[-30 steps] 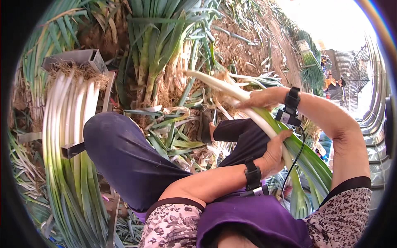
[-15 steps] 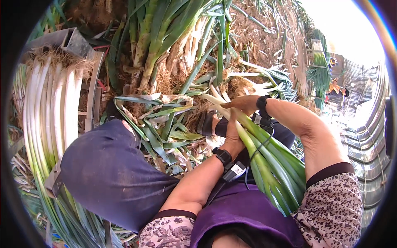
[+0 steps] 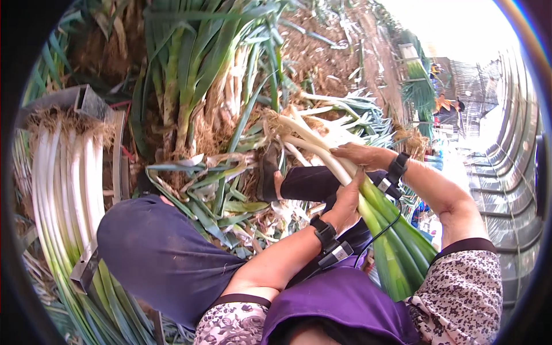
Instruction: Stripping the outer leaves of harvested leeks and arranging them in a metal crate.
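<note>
Several leeks [image 3: 382, 215]: left hand [image 3: 345, 202] curled round their stalks; right hand [image 3: 366, 155] just beyond, clasping them nearer the roots. One metal rack [image 3: 94, 104], well left of the left hand, holding white-stemmed leeks [image 3: 64, 178] in a row.

Over at far left, a leek bundle [image 3: 64, 184] lying in a metal rack [image 3: 92, 106], root ends at the top bar, just beside the left knee [image 3: 158, 247]. Beyond the knee, a leek stack [image 3: 190, 63]; then loose leaves [image 3: 215, 201] scattered between the legs. Right of centre now, held leeks [image 3: 382, 213] aslant in the left hand [image 3: 345, 207], with the right hand [image 3: 365, 156] on the far side. Behind, a smaller leek heap [image 3: 353, 109]; farther off right, another bundle [image 3: 418, 92].
</note>
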{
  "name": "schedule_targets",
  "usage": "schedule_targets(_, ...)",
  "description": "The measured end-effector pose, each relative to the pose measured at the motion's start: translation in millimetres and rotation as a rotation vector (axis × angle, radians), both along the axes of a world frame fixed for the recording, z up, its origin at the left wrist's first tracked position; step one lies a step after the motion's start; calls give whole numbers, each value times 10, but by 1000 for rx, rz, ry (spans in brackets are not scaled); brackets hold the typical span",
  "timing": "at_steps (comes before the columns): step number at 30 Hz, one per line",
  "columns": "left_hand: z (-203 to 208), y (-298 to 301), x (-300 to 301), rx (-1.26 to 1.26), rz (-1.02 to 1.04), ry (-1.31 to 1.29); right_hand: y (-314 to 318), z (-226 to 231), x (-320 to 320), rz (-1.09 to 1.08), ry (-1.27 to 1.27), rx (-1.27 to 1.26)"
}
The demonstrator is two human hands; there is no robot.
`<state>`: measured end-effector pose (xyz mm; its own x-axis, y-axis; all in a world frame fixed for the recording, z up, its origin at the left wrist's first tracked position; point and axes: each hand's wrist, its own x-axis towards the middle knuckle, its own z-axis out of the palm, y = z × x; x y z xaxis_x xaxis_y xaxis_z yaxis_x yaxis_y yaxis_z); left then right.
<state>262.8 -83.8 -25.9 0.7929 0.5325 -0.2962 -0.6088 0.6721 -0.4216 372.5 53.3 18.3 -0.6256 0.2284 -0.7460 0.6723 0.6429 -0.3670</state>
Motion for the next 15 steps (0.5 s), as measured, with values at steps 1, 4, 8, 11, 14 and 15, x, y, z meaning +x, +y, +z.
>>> schedule_targets(1, 65, -19, -7, 4, 20, 22, -94, 77, 43, -50, 42, 79)
schedule_targets(4, 62, -80, -68, 48, 109, 182, -323, 208, -433, -849, -20, -69)
schedule_targets(8, 186, -98, -283, 289, 242, 342, -390, 496, -753, -1209, 154, -130)
schedule_targets(11, 376, -97, -427, 389, 287, 388, -226, 588, -540, -637, 123, 100)
schedule_targets(14, 484, -64, -526, 425, 383, 451, -222, 834, -759, -664, 160, 58)
schedule_targets(15, 470, -50, -557, 428, 368, 455, -249, 915, -825, -487, 190, 120)
